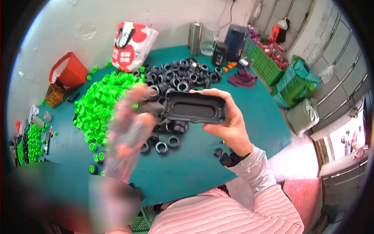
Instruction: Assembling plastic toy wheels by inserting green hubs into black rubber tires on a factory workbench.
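Note:
A black, shallow plastic tray [194,110] with rounded corners is tilted up in front of me, its hollow inside facing me. My right hand [231,119] grips its right end, fingers behind the upper edge and thumb along the lower one. Beside its left end is my left hand [136,103], badly smeared by motion. A dark grey blur [151,108] lies between that hand and the tray; I cannot make out what it is. Behind both hands lie a heap of bright green wheel hubs [95,103] and a heap of black ring-shaped tyres [183,74].
Several green hubs inside black tyres [92,169] lie at the left front of the green tabletop [179,167]. Along the back stand a red-and-white bag [134,46], a steel flask [195,39] and a dark blue container [235,41]. A maroon cloth [242,78] lies right, near green crates [267,64].

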A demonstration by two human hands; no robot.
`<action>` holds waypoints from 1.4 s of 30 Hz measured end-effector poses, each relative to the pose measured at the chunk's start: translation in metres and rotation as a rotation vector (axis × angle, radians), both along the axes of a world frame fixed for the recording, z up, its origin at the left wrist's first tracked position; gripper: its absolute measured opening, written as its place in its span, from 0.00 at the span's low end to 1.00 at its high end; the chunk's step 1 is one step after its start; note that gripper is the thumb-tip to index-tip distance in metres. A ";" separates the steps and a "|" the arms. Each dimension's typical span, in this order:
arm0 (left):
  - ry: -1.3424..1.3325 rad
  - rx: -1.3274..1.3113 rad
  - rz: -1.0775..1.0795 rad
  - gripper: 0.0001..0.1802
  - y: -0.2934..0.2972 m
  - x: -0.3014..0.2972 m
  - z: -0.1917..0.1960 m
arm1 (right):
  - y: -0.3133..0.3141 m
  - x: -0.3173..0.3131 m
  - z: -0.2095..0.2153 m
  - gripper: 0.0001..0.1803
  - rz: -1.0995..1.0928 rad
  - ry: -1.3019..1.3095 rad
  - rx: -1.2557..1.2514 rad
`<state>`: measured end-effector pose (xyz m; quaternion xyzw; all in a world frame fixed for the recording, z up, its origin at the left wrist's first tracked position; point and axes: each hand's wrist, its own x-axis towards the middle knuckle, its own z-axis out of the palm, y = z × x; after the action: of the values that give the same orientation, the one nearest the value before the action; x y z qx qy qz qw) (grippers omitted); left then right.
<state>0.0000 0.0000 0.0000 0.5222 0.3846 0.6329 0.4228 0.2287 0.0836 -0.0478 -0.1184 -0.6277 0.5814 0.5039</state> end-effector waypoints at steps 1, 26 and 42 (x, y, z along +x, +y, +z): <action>-0.059 -0.035 -0.198 0.34 0.017 0.009 -0.029 | 0.002 0.008 -0.018 0.42 -0.003 -0.009 -0.037; 0.181 -0.874 -0.344 0.35 0.087 0.097 -0.279 | 0.025 0.151 -0.248 0.27 -0.476 -0.994 0.127; 0.373 -0.613 -0.349 0.38 0.055 0.033 -0.297 | 0.007 0.054 -0.237 0.28 -0.298 -0.961 0.140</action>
<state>0.0331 0.0547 -0.2970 0.5354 0.5313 0.3019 0.5830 0.2824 0.0902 -0.2843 -0.4268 -0.8024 0.3395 0.2424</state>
